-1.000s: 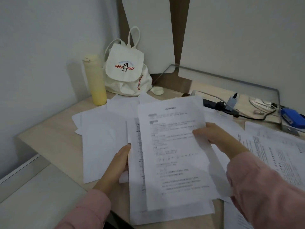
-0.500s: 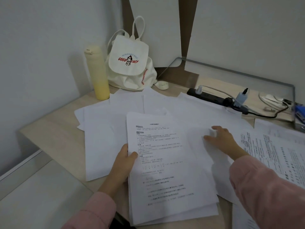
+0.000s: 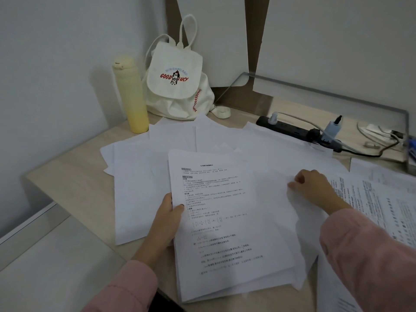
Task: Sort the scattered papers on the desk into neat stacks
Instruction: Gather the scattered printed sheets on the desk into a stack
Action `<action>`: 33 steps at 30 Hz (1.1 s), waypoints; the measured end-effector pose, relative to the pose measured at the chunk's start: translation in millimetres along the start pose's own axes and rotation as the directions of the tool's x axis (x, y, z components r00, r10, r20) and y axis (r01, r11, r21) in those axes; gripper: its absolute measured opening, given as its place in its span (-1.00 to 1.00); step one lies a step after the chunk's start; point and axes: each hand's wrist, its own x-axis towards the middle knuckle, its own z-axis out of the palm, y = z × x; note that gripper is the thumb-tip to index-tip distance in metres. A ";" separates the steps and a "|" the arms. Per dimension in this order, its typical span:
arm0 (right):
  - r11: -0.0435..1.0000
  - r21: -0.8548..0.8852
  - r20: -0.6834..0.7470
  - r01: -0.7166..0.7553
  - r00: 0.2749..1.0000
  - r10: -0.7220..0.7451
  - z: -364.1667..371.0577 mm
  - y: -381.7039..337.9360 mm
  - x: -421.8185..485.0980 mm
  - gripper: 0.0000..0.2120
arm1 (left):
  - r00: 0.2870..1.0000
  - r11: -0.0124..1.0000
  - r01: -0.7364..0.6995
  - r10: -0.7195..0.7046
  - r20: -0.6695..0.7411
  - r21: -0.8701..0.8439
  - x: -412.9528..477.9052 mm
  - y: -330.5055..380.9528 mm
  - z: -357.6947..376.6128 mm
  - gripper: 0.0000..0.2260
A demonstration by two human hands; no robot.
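A stack of printed papers (image 3: 229,224) lies in front of me on the wooden desk (image 3: 67,181). My left hand (image 3: 167,218) grips the stack's left edge, thumb on top. My right hand (image 3: 311,188) rests to the right of the stack on a blank white sheet (image 3: 274,158), its fingers curled and pinching that sheet. More blank sheets (image 3: 135,181) are fanned out to the left and behind. Printed pages (image 3: 378,199) lie at the right edge.
A yellow bottle (image 3: 131,95) and a white drawstring bag (image 3: 177,82) stand in the back corner by the wall. A black power strip (image 3: 290,129) with plugs and cables lies at the back right, below a glass shelf edge (image 3: 337,95). The desk's left edge drops to a lower surface.
The printed sheet my right hand held up now lies on the stack under my left thumb. My right hand has let it go and moved right onto a blank sheet.
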 end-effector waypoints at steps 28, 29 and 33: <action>0.840 -0.192 -0.195 0.507 0.820 -0.539 -11.5 -100.1 -132.7 -0.82 | 1.000 0.999 -0.020 0.020 0.002 -0.038 -9.1 1.7 -2.9 -0.70; 0.833 -0.203 -0.150 0.514 0.824 -0.546 1.2 -99.6 -132.9 -0.82 | 1.000 0.999 -0.019 0.019 0.000 -0.041 -9.1 1.5 -2.9 -0.72; 0.851 -0.139 -0.075 0.506 0.851 -0.519 38.4 -97.7 -133.2 -0.80 | 0.999 0.998 -0.039 0.039 -0.009 -0.041 -11.2 2.6 -1.8 -0.78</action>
